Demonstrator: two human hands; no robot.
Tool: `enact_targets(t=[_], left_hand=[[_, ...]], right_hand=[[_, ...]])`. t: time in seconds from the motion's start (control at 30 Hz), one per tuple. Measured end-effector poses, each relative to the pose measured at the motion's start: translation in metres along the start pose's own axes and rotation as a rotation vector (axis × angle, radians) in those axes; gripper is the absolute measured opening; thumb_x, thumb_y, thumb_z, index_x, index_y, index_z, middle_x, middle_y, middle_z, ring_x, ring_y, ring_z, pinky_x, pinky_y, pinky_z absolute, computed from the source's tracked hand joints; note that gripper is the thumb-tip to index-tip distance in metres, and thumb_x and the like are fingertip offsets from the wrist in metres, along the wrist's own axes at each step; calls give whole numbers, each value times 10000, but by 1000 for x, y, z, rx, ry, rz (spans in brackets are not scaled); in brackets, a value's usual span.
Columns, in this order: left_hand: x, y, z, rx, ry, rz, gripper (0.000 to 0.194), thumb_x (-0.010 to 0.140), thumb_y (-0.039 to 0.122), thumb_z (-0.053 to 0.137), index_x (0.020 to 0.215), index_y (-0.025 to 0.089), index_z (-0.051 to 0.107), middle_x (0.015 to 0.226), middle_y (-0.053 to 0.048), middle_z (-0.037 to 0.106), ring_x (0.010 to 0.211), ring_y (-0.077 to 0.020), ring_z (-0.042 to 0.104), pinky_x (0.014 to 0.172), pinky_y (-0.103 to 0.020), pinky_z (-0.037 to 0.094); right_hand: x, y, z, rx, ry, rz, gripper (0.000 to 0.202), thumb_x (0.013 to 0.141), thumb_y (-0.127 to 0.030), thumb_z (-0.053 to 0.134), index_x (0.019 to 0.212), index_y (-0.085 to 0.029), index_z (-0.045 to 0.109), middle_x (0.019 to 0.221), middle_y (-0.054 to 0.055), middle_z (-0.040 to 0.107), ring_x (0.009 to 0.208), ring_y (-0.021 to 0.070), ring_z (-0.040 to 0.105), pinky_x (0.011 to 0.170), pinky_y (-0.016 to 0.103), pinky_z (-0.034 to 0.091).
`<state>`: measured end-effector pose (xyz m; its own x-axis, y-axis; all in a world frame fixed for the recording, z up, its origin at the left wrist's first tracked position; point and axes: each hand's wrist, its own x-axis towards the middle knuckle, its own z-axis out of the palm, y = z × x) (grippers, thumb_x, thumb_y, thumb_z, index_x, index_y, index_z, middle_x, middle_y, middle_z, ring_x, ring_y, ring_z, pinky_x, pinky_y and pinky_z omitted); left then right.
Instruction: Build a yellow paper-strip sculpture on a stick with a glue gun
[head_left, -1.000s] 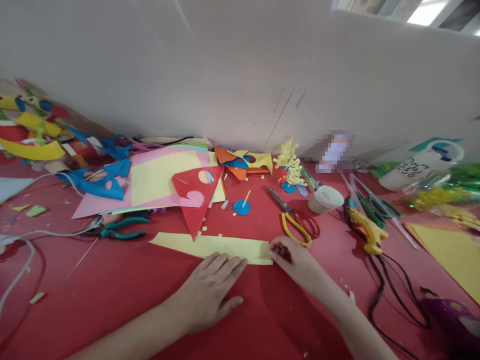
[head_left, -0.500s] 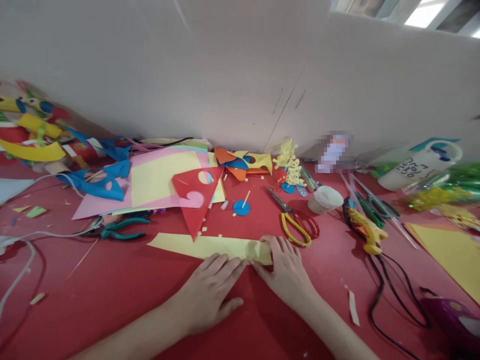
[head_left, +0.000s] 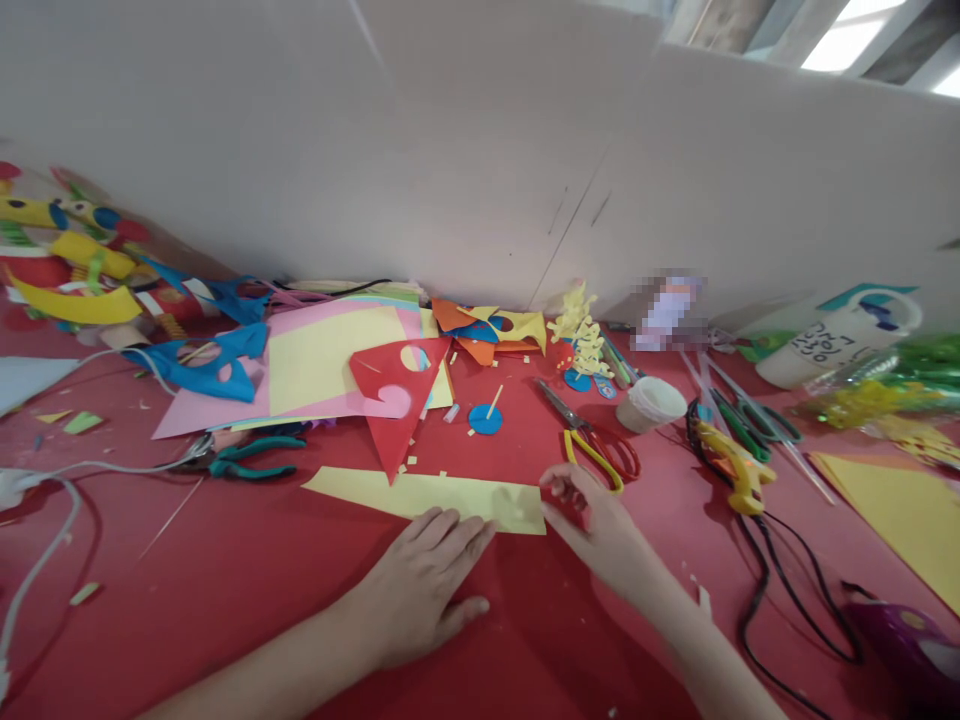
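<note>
A pale yellow paper strip (head_left: 442,496) lies flat on the red table, its left end tapering. My left hand (head_left: 431,580) rests open, its fingertips on the strip's lower edge. At the strip's right end is my right hand (head_left: 581,510), slightly raised, with the fingers curled and apart and nothing between them. Scissors with red and yellow handles (head_left: 592,445) lie just behind my right hand, which partly hides them. The red paper mask piece (head_left: 390,425) points down to the strip's back edge. A blue disc with a small stick (head_left: 486,419) lies behind the strip.
Teal-handled pliers (head_left: 255,458) and a white cable (head_left: 67,500) lie left. A white cup (head_left: 651,404), a yellow glue gun (head_left: 739,470) with black cord and yellow sheets (head_left: 900,510) are right. Coloured sheets (head_left: 330,360) and blue mask pieces (head_left: 217,365) lie farther back.
My right hand has lifted off the strip's right end and shifted right, its fingers curling. My left hand stays in place. The view has shifted slightly.
</note>
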<state>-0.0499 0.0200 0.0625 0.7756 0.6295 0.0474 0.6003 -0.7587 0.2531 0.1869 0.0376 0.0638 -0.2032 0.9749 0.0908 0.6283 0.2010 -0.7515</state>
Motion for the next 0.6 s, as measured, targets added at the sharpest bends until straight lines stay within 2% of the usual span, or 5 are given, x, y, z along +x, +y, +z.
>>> enact_targets(t=[0.07, 0.2, 0.4, 0.5, 0.6], left_hand=[[0, 1, -1, -19, 8, 1, 538, 872, 444, 400, 1332, 169, 354, 1265, -85, 512, 1098, -260, 448, 974, -408, 314], [0, -1, -3, -64, 53, -10, 461, 868, 404, 428, 1270, 179, 438, 1201, -102, 537, 1054, -258, 468, 921, -412, 378], [-1, -31, -13, -176, 244, -168, 189, 862, 252, 471, 996, 189, 589, 980, -63, 629, 951, -207, 530, 882, -377, 405], [-2, -47, -20, -285, 182, -268, 131, 847, 243, 490, 832, 199, 612, 807, -16, 655, 809, -174, 571, 769, -318, 448], [-2, -53, -25, -364, 119, -331, 113, 824, 237, 504, 803, 211, 612, 812, 0, 658, 787, -157, 584, 719, -273, 454]], right_hand=[[1, -6, 14, -4, 80, -24, 30, 816, -203, 487, 833, -198, 512, 772, 25, 552, 728, 165, 524, 659, 277, 427], [1, -12, 38, -138, 30, -103, 64, 809, -150, 520, 778, -203, 536, 755, 10, 577, 725, 165, 528, 662, 280, 388], [1, -9, 41, -226, -14, -116, 67, 827, -145, 531, 803, -208, 537, 783, 3, 580, 746, 169, 514, 661, 284, 343], [0, -10, 40, -239, -27, -116, 75, 833, -140, 518, 798, -205, 525, 785, 5, 575, 742, 168, 501, 664, 285, 337], [0, -9, 41, -247, -26, -120, 76, 838, -140, 506, 802, -206, 522, 788, 7, 573, 739, 168, 494, 662, 285, 335]])
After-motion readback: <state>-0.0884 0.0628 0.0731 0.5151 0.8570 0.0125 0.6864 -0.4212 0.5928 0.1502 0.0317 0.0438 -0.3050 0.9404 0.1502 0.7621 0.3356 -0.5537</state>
